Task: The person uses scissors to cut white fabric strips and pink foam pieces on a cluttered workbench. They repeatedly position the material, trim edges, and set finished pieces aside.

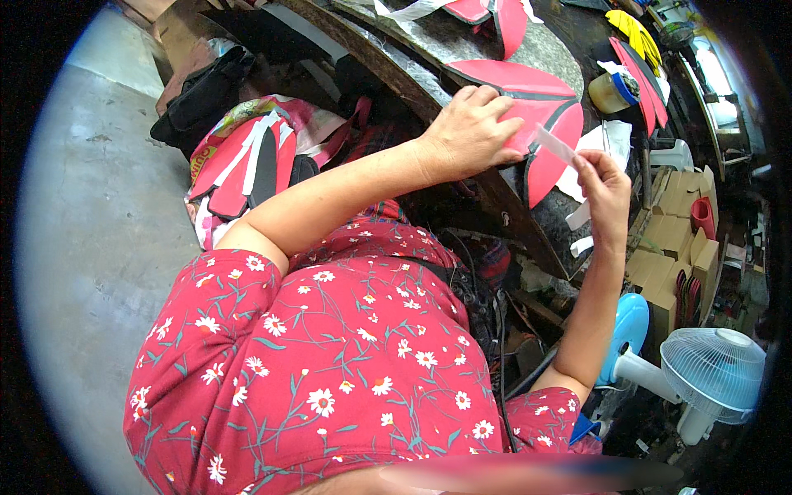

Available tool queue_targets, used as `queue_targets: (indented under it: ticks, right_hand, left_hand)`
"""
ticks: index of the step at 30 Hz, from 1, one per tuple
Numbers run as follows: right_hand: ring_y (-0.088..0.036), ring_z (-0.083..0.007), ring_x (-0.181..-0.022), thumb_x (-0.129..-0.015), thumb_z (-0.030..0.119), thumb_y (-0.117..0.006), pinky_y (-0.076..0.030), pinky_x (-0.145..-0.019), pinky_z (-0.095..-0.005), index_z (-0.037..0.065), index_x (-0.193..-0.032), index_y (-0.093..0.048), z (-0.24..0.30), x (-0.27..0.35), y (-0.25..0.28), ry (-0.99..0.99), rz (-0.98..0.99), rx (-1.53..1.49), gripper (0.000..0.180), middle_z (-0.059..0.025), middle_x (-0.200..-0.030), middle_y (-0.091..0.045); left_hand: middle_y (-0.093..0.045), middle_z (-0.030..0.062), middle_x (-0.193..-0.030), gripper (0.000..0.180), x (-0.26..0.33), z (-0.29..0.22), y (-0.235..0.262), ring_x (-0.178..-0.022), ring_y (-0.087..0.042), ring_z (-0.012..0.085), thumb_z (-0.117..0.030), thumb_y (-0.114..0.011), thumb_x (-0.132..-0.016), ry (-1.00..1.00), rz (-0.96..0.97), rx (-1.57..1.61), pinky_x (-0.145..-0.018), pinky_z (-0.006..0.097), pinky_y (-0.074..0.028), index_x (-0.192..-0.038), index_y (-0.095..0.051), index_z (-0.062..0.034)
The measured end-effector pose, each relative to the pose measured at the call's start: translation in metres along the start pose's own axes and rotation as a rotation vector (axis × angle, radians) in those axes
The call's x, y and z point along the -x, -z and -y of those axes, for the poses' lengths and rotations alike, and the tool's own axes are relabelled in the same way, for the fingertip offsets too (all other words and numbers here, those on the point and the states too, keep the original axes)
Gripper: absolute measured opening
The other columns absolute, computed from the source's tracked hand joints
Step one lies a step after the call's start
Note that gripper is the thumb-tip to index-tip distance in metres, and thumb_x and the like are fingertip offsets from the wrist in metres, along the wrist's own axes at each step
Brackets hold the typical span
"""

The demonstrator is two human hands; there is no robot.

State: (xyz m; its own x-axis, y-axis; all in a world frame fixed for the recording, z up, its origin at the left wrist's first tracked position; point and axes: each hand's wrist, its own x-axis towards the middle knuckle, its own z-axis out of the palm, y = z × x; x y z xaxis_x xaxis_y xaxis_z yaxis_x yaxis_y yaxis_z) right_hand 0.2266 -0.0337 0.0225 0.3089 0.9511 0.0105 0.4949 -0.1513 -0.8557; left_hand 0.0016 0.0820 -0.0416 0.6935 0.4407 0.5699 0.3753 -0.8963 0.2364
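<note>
A pink-red, curved flat piece with black bands, resembling a shoe upper, lies at the edge of the worktable. My left hand is closed on its near left side, fingers bent over the surface and thumb low by the edge. Pinched between the thumb and fingers of my right hand is a narrow white strip. The strip's free end reaches over the red piece, close to a black band. Whether that end touches the piece I cannot tell. White sheet material shows beyond my right hand.
More red and black pieces lie farther up the worktable. A jar with a blue rim stands at its far right. Other pieces rest on a colourful cloth to the left. Cardboard boxes and a fan are at right.
</note>
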Motion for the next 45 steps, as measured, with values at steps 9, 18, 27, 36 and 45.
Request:
queue_targets:
  ticks: [9, 18, 27, 36, 45]
  right_hand:
    - [-0.047, -0.0026, -0.065, -0.093, 0.023, -0.068, -0.036, -0.055, -0.0203, 0.002, -0.098, -0.071, 0.000, -0.085, -0.001, 0.066, 0.268, 0.016, 0.022, 0.0052, -0.077, -0.061]
    - [-0.052, -0.0047, -0.075, -0.093, 0.022, -0.066, -0.043, -0.070, -0.0222, 0.002, -0.097, -0.070, -0.016, -0.139, -0.024, -0.019, 0.408, 0.175, 0.021, 0.0055, -0.082, -0.062]
    - [-0.040, 0.0010, -0.059, -0.096, 0.025, -0.065, -0.027, -0.051, -0.0192, 0.010, -0.094, -0.067, -0.019, -0.132, -0.021, -0.039, 0.416, 0.073, 0.016, 0.0115, -0.074, -0.054]
    - [-0.054, -0.0049, -0.074, -0.092, 0.022, -0.069, -0.044, -0.068, -0.0222, 0.003, -0.098, -0.070, -0.024, -0.137, -0.019, 0.035, 0.390, 0.172, 0.020, 0.0034, -0.083, -0.065]
    - [-0.047, -0.0024, -0.059, -0.087, 0.024, -0.075, -0.032, -0.050, -0.0203, 0.008, -0.085, -0.066, -0.037, -0.128, 0.036, -0.031, 0.272, 0.358, 0.018, 0.0067, -0.071, -0.059]
  left_hand:
    - [-0.060, 0.0062, -0.119, 0.044, 0.021, 0.031, -0.011, -0.115, -0.055, 0.0244, -0.038, -0.076, -0.076, -0.157, -0.041, -0.049, -0.107, 0.052, -0.036, -0.111, -0.065, -0.0126]
    - [-0.059, 0.0079, -0.113, 0.044, 0.014, 0.028, -0.003, -0.113, -0.056, 0.0254, -0.036, -0.078, -0.072, -0.171, -0.014, 0.005, -0.106, 0.050, -0.038, -0.105, -0.066, -0.0115]
    - [-0.055, 0.0121, -0.133, 0.046, 0.004, 0.029, 0.010, -0.120, -0.051, 0.0300, -0.037, -0.077, -0.071, -0.164, 0.072, 0.000, -0.104, 0.045, -0.039, -0.108, -0.064, -0.0124]
    - [-0.061, 0.0103, -0.126, 0.042, -0.011, 0.029, 0.004, -0.119, -0.053, 0.0271, -0.040, -0.066, -0.081, -0.188, 0.109, -0.004, -0.106, 0.043, -0.036, -0.106, -0.063, -0.0071]
    - [-0.063, 0.0087, -0.094, 0.041, -0.033, 0.028, -0.020, -0.098, -0.058, 0.0258, -0.039, -0.064, -0.086, -0.088, -0.033, 0.088, -0.089, 0.040, -0.045, -0.110, -0.064, -0.0072]
